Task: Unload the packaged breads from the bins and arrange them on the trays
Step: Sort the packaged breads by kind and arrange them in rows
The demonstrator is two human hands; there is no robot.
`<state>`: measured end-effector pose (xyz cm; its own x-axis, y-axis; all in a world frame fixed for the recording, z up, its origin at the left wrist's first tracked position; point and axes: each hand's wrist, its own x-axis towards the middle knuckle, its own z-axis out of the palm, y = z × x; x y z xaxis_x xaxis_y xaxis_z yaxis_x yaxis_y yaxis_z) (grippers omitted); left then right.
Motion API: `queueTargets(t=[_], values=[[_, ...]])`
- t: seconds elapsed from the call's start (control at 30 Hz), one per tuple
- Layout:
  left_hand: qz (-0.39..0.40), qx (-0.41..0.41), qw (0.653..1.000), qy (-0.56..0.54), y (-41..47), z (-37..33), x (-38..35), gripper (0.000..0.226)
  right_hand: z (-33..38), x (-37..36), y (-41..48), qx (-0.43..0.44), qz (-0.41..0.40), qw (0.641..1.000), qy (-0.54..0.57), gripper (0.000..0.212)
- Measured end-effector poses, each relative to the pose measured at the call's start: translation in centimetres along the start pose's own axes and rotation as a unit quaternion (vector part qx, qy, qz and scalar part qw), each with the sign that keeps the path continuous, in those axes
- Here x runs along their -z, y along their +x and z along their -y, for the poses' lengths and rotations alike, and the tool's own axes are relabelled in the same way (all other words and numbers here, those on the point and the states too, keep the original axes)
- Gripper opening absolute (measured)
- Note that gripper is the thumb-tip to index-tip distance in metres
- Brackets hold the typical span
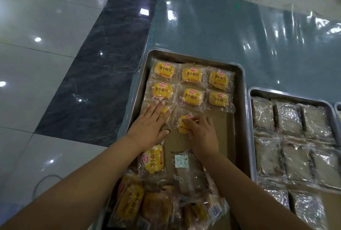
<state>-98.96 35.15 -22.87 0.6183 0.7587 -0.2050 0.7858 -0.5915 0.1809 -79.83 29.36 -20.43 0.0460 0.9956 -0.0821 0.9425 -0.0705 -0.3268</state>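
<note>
I am laying down the third row of small breads on the tray (pixel 243 104). Two rows of three already sit square at the far end.

My left hand (pixel 149 124) lies flat on the left packet (pixel 165 112) of the new row, fingers straight and together, pressing it down against the tray's left wall. It holds nothing. The palm covers most of that packet, so I can only guess it is lined up under the one beyond it.

Nearer me, below that wrist, a loose packet (pixel 154 159) lies label-up on the brown liner (pixel 224 126). More breads are heaped at the tray's near end (pixel 131 204), still to be sorted.

My right hand (pixel 202 132) is on the middle packet (pixel 181 125). The fingers are bent over its top and the thumb is at its near edge, pinching it while I seat it. The packet pokes out past my fingertips to the far left, just beside the one under my left hand and close below the second row.

The slot to the right is bare liner. I judge the next move is to let go, reach back for the loose packet and set it there label-up, matching the others.

Further right, a second tray (pixel 251 128) holds silvery wrapped breads.
</note>
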Motion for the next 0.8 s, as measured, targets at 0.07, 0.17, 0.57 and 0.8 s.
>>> queueTargets(t=[0.07,0.17,0.57,0.8], values=[[0.001,-0.007,1.0,-0.015,-0.3,-0.1,0.5,0.069,0.0,0.1,-0.2,0.005,-0.003,1.0,0.006,0.042],[-0.047,-0.01,0.998,-0.048,-1.4,-0.3,1.9,0.061,0.4,0.0,-1.2,0.017,-0.055,0.998,0.028,0.039],[0.079,-0.008,0.997,-0.014,-5.1,-0.5,2.5,0.065,0.9,-0.3,-5.5,-0.056,0.061,0.993,0.085,0.018],[0.126,0.038,0.934,-0.333,-3.5,-2.0,4.9,0.048,1.3,0.9,-5.1,-0.116,0.091,0.943,0.298,0.027]])
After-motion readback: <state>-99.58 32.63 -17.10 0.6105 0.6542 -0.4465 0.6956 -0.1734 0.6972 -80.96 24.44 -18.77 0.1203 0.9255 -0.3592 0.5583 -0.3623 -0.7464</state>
